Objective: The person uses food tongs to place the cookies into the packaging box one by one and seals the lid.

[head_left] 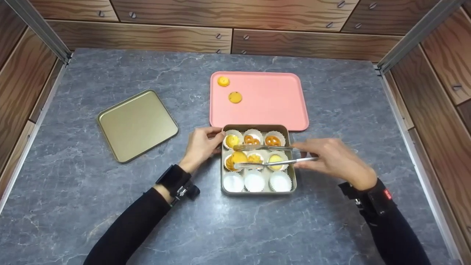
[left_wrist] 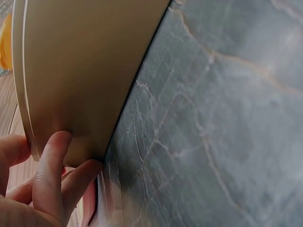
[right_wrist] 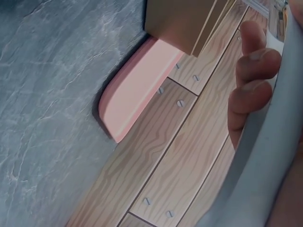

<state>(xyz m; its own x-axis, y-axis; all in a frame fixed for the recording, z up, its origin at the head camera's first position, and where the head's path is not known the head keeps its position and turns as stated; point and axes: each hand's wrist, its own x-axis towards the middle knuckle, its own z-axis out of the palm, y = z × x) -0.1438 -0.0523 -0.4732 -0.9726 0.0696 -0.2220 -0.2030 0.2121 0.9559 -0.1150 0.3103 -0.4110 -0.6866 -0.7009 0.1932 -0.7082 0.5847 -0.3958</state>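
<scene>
At its upper left corner, a gold tin [head_left: 258,193] is steadied by my left hand [head_left: 203,145], fingers round the corner and against the outer wall [left_wrist: 85,85]. White paper cups fill the tin in three rows. Two pretzel-shaped cookies [head_left: 272,140] and a yellow cookie [head_left: 232,141] sit in the back row, more cookies in the middle row; the front cups [head_left: 254,182] are bare. My right hand [head_left: 333,158] holds metal tongs [head_left: 290,161] over the tin. Between the tong tips is a round golden cookie [head_left: 240,156], above the middle row's left cup.
Behind the tin lies a pink tray [head_left: 268,99] bearing a yellow cookie [head_left: 223,81] and a round speckled cookie [head_left: 235,97]. A gold lid [head_left: 138,125] lies at the left on the grey marbled table [head_left: 184,228]. Wood-patterned panels [head_left: 176,38] border the table.
</scene>
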